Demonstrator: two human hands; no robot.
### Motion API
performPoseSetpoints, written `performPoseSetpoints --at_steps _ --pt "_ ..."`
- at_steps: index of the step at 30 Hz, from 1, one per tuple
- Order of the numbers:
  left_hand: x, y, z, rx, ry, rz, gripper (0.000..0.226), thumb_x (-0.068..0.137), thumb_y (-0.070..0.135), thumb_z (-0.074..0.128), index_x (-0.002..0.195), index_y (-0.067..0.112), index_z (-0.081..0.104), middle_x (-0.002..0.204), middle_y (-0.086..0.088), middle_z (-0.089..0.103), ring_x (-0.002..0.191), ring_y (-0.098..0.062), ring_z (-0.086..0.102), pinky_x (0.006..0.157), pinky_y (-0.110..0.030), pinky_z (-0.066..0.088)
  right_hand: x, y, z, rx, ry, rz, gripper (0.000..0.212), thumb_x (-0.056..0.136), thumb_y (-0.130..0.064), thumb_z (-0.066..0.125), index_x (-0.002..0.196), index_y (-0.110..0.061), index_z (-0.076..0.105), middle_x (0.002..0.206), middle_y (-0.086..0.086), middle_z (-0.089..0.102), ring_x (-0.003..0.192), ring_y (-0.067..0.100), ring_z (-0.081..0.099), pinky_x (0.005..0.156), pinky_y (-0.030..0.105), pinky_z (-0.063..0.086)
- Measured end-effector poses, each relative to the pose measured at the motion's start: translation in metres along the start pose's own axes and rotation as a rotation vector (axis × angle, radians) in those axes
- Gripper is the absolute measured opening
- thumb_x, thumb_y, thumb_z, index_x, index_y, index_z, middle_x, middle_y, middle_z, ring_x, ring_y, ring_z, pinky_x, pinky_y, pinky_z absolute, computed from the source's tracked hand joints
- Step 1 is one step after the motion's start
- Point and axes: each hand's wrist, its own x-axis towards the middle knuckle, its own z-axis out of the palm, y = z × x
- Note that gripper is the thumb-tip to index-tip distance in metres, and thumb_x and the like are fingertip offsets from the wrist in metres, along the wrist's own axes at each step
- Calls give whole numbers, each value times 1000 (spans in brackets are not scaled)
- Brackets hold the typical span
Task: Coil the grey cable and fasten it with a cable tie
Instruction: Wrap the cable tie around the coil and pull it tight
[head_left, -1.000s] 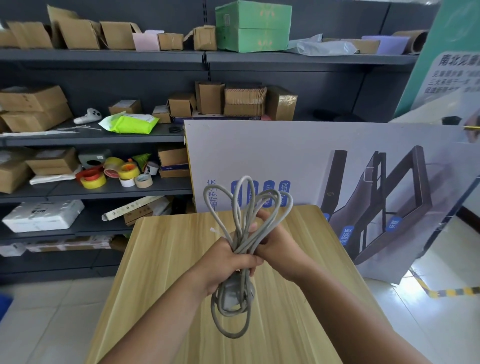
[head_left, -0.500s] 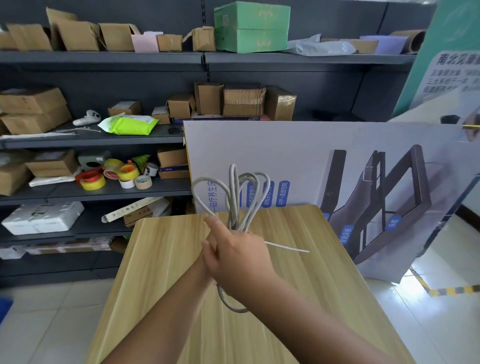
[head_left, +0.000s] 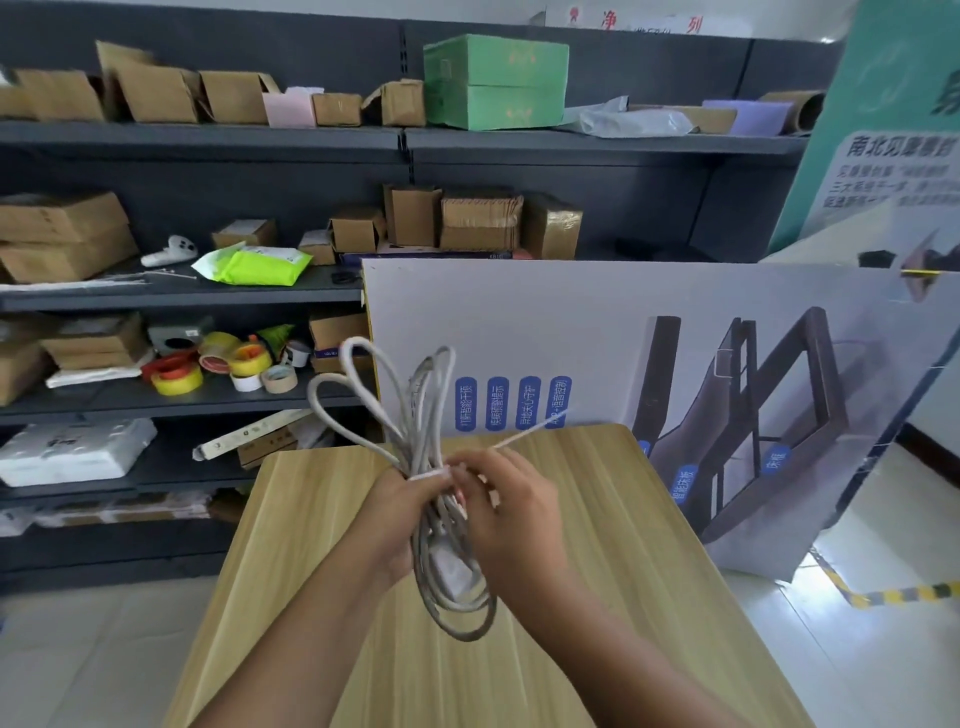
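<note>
While both hands grip, cable tie (head_left: 431, 474) seemingly rings grey cable (head_left: 415, 415).

Bare wooden table (head_left: 322, 525) flanks both hands; printed board (head_left: 597, 338) blocks behind.

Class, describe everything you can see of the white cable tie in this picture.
The white cable tie is a thin, plastic-looking strip. It wraps as a band around the waist of the coiled grey cable, held above the wooden table. Its long free tail juts up and right from the bundle, past the table's far edge. The left hand grips the cable just below the band; the right hand pinches the tie beside it. Whether it is pulled fully tight cannot be told.
</note>
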Motion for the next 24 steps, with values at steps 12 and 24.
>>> performPoseSetpoints --at_steps 12,24 --pt "-42 35 30 -109 -148 121 17 91 -6 54 80 6 57 51 2 67 47 -7 65 46 -20 52 -2 4 -25 306 -35 467 18 95 -13 58 82 -25 64 82 -2 74 81 13 71 78 42 59" --pt "-49 37 19 -205 -210 74 13 63 14 81 67 16 69 59 -10 60 51 -18 60 50 -26 54 27 39 -65 1566 -48 981 49 94 -54 43 128 -22 60 79 6 74 43 12 59 34 16 38"
